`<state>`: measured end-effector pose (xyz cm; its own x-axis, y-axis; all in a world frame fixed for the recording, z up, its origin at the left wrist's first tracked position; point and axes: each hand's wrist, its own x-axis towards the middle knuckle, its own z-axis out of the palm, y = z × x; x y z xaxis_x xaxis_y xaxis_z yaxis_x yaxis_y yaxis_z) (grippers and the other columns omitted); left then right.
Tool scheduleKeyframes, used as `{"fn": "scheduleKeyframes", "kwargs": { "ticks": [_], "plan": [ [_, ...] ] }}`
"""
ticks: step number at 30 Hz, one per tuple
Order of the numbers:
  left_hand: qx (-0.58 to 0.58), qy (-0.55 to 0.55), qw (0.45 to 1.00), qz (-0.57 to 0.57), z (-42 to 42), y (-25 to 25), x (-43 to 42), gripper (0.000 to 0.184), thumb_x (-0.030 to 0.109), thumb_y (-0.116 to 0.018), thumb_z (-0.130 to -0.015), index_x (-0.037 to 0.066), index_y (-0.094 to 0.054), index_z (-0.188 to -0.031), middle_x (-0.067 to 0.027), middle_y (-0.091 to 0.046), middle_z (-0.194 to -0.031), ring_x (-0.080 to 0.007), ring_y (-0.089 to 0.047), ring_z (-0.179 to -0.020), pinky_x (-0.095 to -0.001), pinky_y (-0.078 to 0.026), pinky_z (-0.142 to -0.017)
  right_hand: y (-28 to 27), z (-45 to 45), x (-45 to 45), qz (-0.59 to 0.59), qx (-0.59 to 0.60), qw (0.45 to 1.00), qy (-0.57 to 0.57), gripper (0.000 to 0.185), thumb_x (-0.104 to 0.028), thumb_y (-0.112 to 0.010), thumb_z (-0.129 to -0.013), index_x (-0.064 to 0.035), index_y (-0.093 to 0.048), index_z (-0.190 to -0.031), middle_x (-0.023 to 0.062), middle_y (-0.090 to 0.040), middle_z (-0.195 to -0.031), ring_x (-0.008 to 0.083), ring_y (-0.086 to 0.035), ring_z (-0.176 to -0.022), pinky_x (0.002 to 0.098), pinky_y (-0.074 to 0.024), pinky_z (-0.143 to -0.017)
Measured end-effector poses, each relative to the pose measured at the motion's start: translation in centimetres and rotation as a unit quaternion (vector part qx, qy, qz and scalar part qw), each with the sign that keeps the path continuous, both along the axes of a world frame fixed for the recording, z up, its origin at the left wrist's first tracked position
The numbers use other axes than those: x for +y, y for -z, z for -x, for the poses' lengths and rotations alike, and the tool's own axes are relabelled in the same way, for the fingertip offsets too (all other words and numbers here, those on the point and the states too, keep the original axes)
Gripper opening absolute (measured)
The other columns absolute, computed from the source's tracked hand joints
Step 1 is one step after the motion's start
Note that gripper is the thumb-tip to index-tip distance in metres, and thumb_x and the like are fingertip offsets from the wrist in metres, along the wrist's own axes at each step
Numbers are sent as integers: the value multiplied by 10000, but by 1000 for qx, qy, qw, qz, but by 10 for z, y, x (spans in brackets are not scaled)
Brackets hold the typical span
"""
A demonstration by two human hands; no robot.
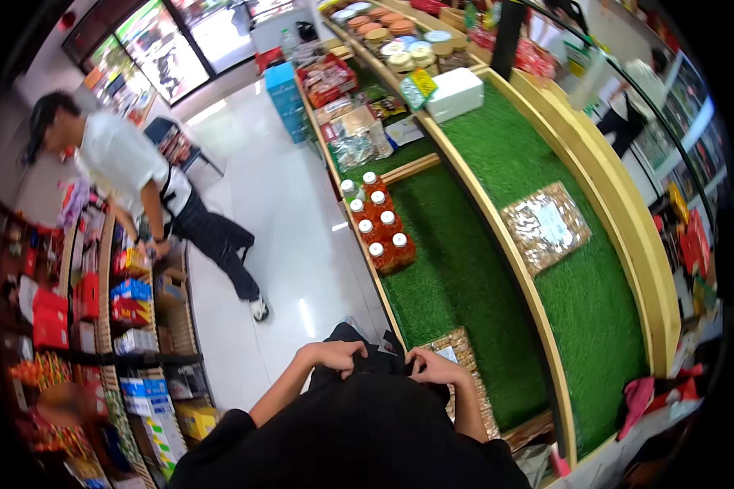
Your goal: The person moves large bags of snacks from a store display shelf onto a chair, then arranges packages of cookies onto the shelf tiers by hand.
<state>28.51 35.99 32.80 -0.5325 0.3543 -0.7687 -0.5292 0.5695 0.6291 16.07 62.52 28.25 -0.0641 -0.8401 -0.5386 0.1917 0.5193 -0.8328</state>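
L fingers (351,350) & R fingers (420,359) gripping blk cloth (375,365) at waist; fuzzy grn turf (422,301) nearby.

6 o'clock: some fingertips of left hand (333,356) and right hand (438,367) are lost against black clothing (334,440). 5 o'clock: packet (465,347) is partly covered by right forearm (468,411). 3 o'clock: label (550,223) (white) is too small to read.
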Motion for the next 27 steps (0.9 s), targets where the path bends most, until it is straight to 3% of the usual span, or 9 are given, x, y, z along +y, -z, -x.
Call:
{"fn": "scheduleKeyframes", "kwargs": {
  "ticks": [2, 5, 8, 15, 17, 20, 22, 25, 27],
  "plan": [
    [92, 2, 989, 118, 5, 15, 12, 440, 222, -547, -788, 43, -467, -1182, -160, -622, -868, -324, -599, -859, -389, -465, -764, 0, 1, 5, 10, 19, 999, 36, 374, -39, -680, -750, -5, -461, -1051, 63, -598, -691, 126, -562, -550, 263, -460, -518],
    [200, 12, 970, 139, 33, 5, 28, 374, 248, -503, -843, 45, -491, -1157, -172, -626, -882, -340, -596, -877, -413, -464, -779, -4, -6, 12, 49, 44, 992, 104, 351, -59, -640, -787, -22, -465, -1089, 55, -584, -697, 123, -556, -517, 261, -460, -509],
    [219, 77, 964, 131, 62, -5, 42, 345, 245, -508, -849, 39, -512, -1127, -152, -619, -839, -308, -600, -805, -391, -469, -743, -10, -4, 12, 38, 54, 950, 306, 173, -93, -569, -834, -33, -534, -993, 33, -567, -680, 98, -535, -517, 249, -435, -501],
    [225, 154, 961, 54, 130, -50, 60, 313, 181, -506, -915, 9, -487, -1176, -110, -610, -957, -197, -585, -879, -333, -458, -775, -59, 72, 54, 171, 451, 592, 645, 52, 9, -518, -801, -30, -546, -782, 16, -492, -608, 60, -432, -533, 228, -336, -482],
    [247, 72, 960, -112, 143, -85, 79, 288, 151, -493, -924, 4, -487, -1172, -96, -587, -1053, -173, -554, -923, -325, -436, -823, -72, 101, 70, 113, 512, 550, 650, 54, 11, -518, -796, -27, -521, -757, 60, -511, -621, 129, -467, -515, 261, -359, -482],
    [284, 111, 939, -158, 160, -113, 102, 288, 124, -486, -920, 11, -478, -1185, -88, -560, -1117, -171, -530, -990, -313, -411, -868, -78, 130, 81, 46, 548, 547, 631, 41, -60, -509, -820, -39, -505, -856, 128, -561, -675, 270, -540, -556, 360, -426, -530],
    [314, 123, 934, -120, 167, -128, 112, 292, 115, -483, -917, 11, -473, -1190, -88, -554, -1128, -170, -522, -1020, -306, -406, -879, -81, 140, 71, -134, 530, 592, 592, 169, -161, -489, -850, -59, -460, -982, 171, -599, -766, 386, -578, -675, 463, -460, -626],
    [336, 123, 930, -81, 171, -124, 109, 305, 88, -482, -904, 16, -459, -1199, -86, -544, -1150, -170, -499, -1099, -290, -389, -913, -82, 147, 68, -164, 483, 574, 641, 236, -216, -469, -865, -76, -422, -1050, 187, -616, -834, 417, -591, -772, 508, -462, -692],
    [279, 3, 947, -159, 167, -103, 103, 284, 73, -506, -892, 9, -481, -1168, -103, -538, -1160, -199, -512, -1083, -325, -398, -921, -73, 152, 62, -193, 485, 572, 632, 230, -173, -473, -854, -80, -443, -1062, 171, -614, -863, 383, -607, -801, 481, -483, -686]
  ]
}}
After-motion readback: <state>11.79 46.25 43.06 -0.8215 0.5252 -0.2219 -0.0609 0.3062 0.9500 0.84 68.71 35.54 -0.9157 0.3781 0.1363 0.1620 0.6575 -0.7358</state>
